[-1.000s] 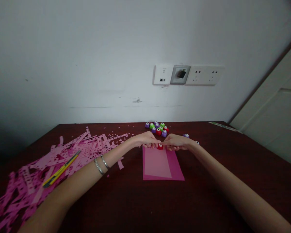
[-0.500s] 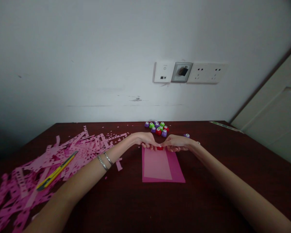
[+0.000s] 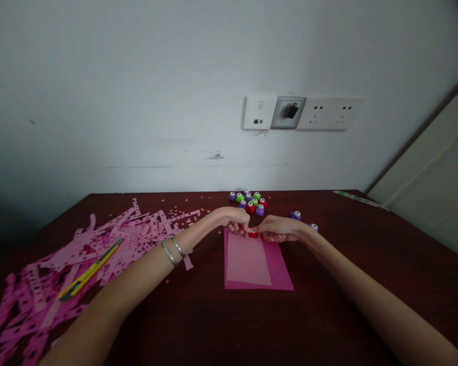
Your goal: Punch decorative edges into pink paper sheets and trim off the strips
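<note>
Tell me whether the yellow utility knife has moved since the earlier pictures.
No; against the tabletop, the yellow utility knife keeps its place on the pink paper strips; only the view shifted.

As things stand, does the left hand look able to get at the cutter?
Probably yes: the cutter lies atop the scraps with nothing over it, though the left hand must first leave the red punch.

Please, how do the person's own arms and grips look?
The left arm and the right arm are bare, with no sleeve in view. The left arm wears two silver-coloured bangles: a wider, patterned one and a slimmer one. The right arm shows no jewellery. The left grip and right grip are ungloved hands.
</note>
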